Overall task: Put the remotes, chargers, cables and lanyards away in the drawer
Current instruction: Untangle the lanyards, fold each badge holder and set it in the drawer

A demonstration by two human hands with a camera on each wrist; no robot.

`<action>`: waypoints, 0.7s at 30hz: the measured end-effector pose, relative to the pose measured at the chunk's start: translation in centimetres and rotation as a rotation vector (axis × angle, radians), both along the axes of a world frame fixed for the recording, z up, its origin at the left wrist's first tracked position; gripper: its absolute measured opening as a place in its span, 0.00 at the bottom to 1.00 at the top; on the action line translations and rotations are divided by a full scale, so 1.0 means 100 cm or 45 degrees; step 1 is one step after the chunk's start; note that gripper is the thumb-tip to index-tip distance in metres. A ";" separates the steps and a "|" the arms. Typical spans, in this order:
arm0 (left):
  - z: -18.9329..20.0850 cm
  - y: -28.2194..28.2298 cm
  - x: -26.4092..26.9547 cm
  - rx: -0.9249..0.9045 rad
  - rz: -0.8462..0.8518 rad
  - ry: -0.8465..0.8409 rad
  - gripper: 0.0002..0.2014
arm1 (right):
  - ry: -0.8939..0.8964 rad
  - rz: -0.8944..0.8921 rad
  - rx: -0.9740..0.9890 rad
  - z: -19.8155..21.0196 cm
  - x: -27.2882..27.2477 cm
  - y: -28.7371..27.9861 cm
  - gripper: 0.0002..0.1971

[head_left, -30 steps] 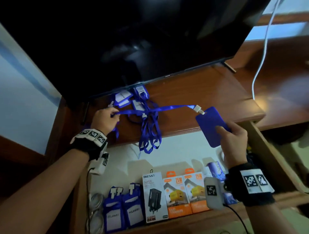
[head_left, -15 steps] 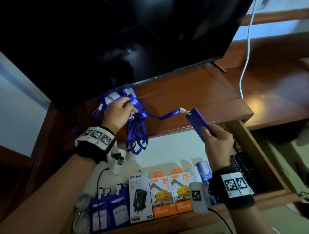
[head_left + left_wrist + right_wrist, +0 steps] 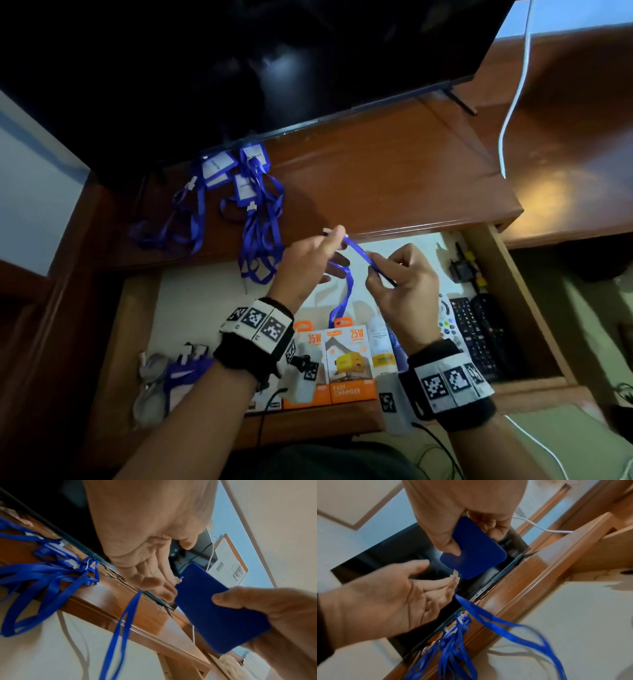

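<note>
Both hands hold one blue lanyard above the open drawer (image 3: pixel 513 294). My right hand (image 3: pixel 380 274) pinches its blue badge holder (image 3: pixel 219 608) between thumb and fingers. My left hand (image 3: pixel 329 246) has straight fingers, thumb apart, with its fingertips (image 3: pixel 164 595) against the white clip (image 3: pixel 178 580). The strap (image 3: pixel 344 301) hangs down from the left fingers over the charger boxes (image 3: pixel 349 366). A tangle of more blue lanyards (image 3: pixel 253 212) lies on the cabinet top, to the left under the TV.
In the drawer, several lanyards (image 3: pixel 181 373) lie front left, remotes (image 3: pixel 479 329) at right and a black adapter (image 3: pixel 462 267) behind them. The dark TV (image 3: pixel 239 68) overhangs the wooden top (image 3: pixel 394 178). A white cable (image 3: pixel 513 102) hangs at right.
My left hand left the lanyard pile and came right to the clip. The right hand drew the badge holder down over the drawer. The strap now hangs free of the pile.
</note>
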State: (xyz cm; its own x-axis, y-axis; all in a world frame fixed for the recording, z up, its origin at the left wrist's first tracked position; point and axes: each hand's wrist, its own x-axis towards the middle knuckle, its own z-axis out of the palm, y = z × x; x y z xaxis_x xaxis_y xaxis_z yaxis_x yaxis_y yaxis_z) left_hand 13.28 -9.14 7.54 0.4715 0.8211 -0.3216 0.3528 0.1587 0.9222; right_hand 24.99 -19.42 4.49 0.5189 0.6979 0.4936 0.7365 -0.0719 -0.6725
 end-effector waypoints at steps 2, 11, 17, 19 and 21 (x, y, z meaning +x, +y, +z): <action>-0.001 -0.003 -0.001 0.050 0.031 -0.004 0.16 | -0.028 0.069 -0.007 -0.005 -0.004 0.002 0.10; -0.008 -0.007 -0.022 0.197 0.270 0.126 0.12 | 0.164 0.367 -0.113 -0.015 -0.022 0.017 0.20; -0.005 -0.009 -0.052 0.277 0.225 0.206 0.14 | 0.423 0.402 -0.152 -0.004 -0.024 0.044 0.26; -0.002 -0.008 -0.062 0.281 0.173 0.198 0.14 | 0.613 0.548 -0.192 -0.001 -0.025 0.052 0.27; 0.001 -0.007 -0.071 0.234 0.124 0.136 0.12 | 0.920 0.723 -0.193 -0.002 -0.028 0.056 0.27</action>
State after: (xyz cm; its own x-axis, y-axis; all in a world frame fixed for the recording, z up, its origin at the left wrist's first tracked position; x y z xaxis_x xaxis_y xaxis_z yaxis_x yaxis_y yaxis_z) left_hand 6.19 -9.84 7.63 0.3584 0.9106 -0.2060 0.4411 0.0294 0.8970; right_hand 22.20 -13.83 4.29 0.2260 0.9718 0.0668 0.0948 0.0464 -0.9944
